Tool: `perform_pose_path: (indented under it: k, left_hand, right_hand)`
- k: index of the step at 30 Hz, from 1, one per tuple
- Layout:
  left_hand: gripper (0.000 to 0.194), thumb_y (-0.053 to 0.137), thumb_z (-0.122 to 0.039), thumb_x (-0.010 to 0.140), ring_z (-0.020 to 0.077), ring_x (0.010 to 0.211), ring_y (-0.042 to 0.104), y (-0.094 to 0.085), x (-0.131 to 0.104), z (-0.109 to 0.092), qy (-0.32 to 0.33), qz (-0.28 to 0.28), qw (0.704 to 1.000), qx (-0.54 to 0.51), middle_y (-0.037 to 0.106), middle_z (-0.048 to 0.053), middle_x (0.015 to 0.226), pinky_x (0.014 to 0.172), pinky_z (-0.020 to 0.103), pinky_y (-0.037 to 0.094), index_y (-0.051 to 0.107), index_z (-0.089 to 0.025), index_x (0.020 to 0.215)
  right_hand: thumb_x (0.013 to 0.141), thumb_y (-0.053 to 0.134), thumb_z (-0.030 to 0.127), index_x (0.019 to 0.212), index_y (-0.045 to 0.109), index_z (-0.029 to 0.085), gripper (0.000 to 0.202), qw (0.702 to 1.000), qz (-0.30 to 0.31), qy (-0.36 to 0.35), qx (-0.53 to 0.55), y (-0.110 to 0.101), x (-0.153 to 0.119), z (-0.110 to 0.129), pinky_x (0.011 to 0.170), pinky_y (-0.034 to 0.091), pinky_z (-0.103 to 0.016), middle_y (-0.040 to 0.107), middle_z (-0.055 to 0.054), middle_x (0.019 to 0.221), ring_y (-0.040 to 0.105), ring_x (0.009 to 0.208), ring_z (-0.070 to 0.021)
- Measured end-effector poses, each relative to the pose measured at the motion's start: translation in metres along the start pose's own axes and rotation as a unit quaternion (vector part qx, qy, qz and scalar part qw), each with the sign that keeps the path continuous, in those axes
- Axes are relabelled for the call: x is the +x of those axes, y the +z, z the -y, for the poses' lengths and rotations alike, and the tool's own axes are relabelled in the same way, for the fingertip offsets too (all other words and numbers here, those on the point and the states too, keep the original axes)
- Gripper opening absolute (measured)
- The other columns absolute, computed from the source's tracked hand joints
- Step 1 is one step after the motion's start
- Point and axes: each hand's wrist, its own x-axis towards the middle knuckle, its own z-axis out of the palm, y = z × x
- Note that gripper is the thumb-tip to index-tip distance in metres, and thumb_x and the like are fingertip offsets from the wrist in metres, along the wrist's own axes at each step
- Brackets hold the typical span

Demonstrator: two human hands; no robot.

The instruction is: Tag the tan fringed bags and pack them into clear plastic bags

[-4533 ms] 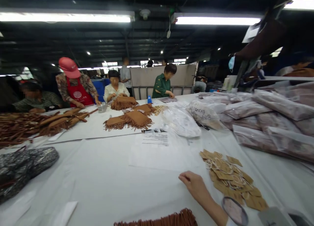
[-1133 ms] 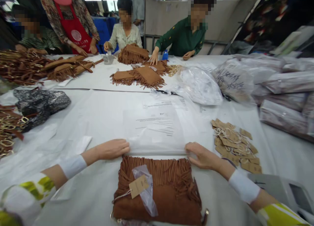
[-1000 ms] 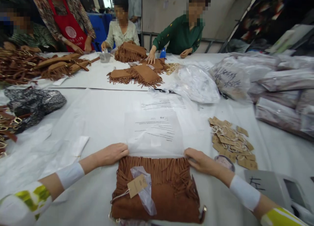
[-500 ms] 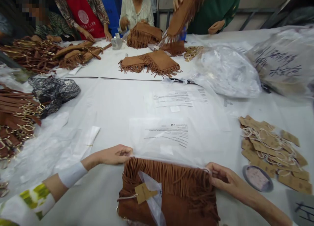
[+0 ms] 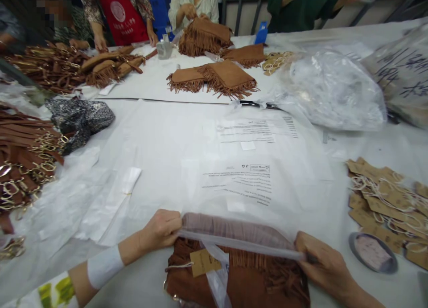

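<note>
Fringed brown bag [image 5: 254, 285], lying flat at the near side of the white desk [image 5: 160, 143]. A clear plastic sleeve [image 5: 234, 224] covers its far end. Both hands grip the sleeve's edge, left hand [image 5: 163, 230] closed at its left end, right hand [image 5: 323, 259] at its right. A small paper tag [image 5: 203, 262] rests on the bag. Uneven pulling could bunch the loose fringe [image 5: 249, 259] or snag the tag; too hard a tug might split the thin plastic.

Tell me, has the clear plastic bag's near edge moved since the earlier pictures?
Yes, toward the person. Against the brown fringed bag, the clear plastic bag began just beyond the fringe; now its edge overlaps the fringe's top.
</note>
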Motion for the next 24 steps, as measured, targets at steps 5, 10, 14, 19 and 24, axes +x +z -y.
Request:
perform_pose_path:
  k: [5,10,14,19,24]
  left_hand:
    - [0.008,0.047,-0.021,0.086,0.0169,0.073,0.055,-0.018,-0.03,-0.016,0.001,0.144,0.989,-0.03,0.06,0.0,0.076,0.097,0.044,0.039,0.054,-0.025,0.084]
    - [0.062,0.076,-0.047,0.064,0.0306,0.099,0.058,0.006,-0.079,0.005,-0.012,0.159,0.985,-0.061,0.066,0.004,0.112,0.092,0.05,0.047,0.049,-0.036,0.119]
    - [0.089,0.076,-0.063,0.056,0.0342,0.1,0.058,0.02,-0.087,0.017,0.019,0.153,0.987,-0.039,0.065,0.003,0.119,0.09,0.053,0.051,0.037,-0.042,0.133]
    - [0.067,0.074,-0.056,0.067,0.026,0.099,0.061,0.007,-0.074,0.008,0.065,0.115,0.991,0.012,0.066,0.002,0.116,0.089,0.038,0.055,0.05,-0.033,0.125]
    - [0.065,0.071,-0.049,0.074,0.0249,0.107,0.06,-0.002,-0.072,0.004,0.111,0.113,0.986,0.043,0.063,0.007,0.121,0.097,0.034,0.05,0.048,-0.026,0.13]
  right_hand:
    - [0.082,0.049,0.023,0.075,0.048,0.024,0.007,0.998,0.061,-0.03,-0.003,-0.011,-0.021,0.012,0.057,0.044,-0.026,0.056,-0.001,0.069,0.052,0.06,-0.0145]
    - [0.081,0.044,0.019,0.086,0.048,0.022,0.007,0.986,0.153,-0.062,-0.002,-0.034,-0.036,0.025,0.079,0.047,-0.032,0.058,-0.005,0.087,0.055,0.081,-0.0166]
    - [0.084,0.052,0.022,0.082,0.053,0.021,0.002,0.938,0.258,-0.191,-0.133,-0.045,-0.038,0.025,0.097,0.039,-0.039,0.058,-0.005,0.094,0.052,0.101,-0.019]
    - [0.092,0.052,0.023,0.079,0.057,0.02,0.015,0.927,0.185,-0.225,-0.236,-0.03,-0.042,0.013,0.095,0.04,-0.036,0.058,-0.004,0.09,0.05,0.102,-0.0169]
    - [0.092,0.049,0.018,0.076,0.056,0.019,0.017,0.941,0.154,-0.205,-0.22,-0.024,-0.048,0.017,0.096,0.041,-0.039,0.057,-0.006,0.091,0.051,0.1,-0.0188]
